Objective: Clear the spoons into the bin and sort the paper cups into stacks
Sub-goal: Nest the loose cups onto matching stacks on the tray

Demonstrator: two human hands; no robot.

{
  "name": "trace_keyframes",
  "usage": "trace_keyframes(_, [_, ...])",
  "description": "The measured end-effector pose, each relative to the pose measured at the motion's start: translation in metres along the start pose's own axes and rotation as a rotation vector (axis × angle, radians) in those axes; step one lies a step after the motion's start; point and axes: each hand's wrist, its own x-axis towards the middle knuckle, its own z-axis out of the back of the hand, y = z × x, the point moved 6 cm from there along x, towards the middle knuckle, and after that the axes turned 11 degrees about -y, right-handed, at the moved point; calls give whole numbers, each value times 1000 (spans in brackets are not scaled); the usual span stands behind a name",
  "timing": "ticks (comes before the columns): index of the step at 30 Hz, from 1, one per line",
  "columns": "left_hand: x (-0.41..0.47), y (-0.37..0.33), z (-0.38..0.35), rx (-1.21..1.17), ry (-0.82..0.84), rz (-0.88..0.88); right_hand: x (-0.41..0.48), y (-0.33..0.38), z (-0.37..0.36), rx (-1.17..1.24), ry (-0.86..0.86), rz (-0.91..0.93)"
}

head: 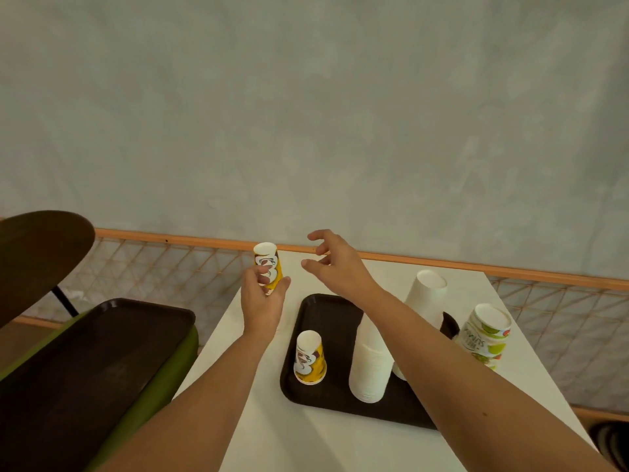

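cups standing in stacks on a tray, one more held in the left hand
left hand (pixel 261 301) grips a yellow and white printed paper cup (pixel 269 267) bottom up, fingers curled round its lower part, above the far left corner of the white rectangular table (pixel 258 434); right hand (pixel 335 264) hovers just beside it, fingers loosely bent and parted, holding nothing; on the dark brown plastic tray (pixel 326 311) a second yellow printed cup (pixel 309 357) stands upside down, beside it a tall stack of plain white paper cups (pixel 371 366), another white stack (pixel 427 298) partly hidden behind the right forearm, and a stack of green-printed cups (pixel 486 335) at the tray's right end; to the left, a second dark tray (pixel 102 352) lies on a green bin (pixel 170 379)
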Motion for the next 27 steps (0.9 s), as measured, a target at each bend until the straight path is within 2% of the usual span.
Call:
trace_keyframes(5, [45,32,18,96,37,-3,20,3,-48,-58,70,-40])
trace_keyframes(14, [99,120,3,274,386,149,59,-13,-116,-195,96,-116])
trace_keyframes(20, [112,159,-9,330,506,194,78,-31,-148,-221,42,-174])
trace_keyframes(27, [115,189,-39,373,635,239,89,-50,-169,-330,93,-193])
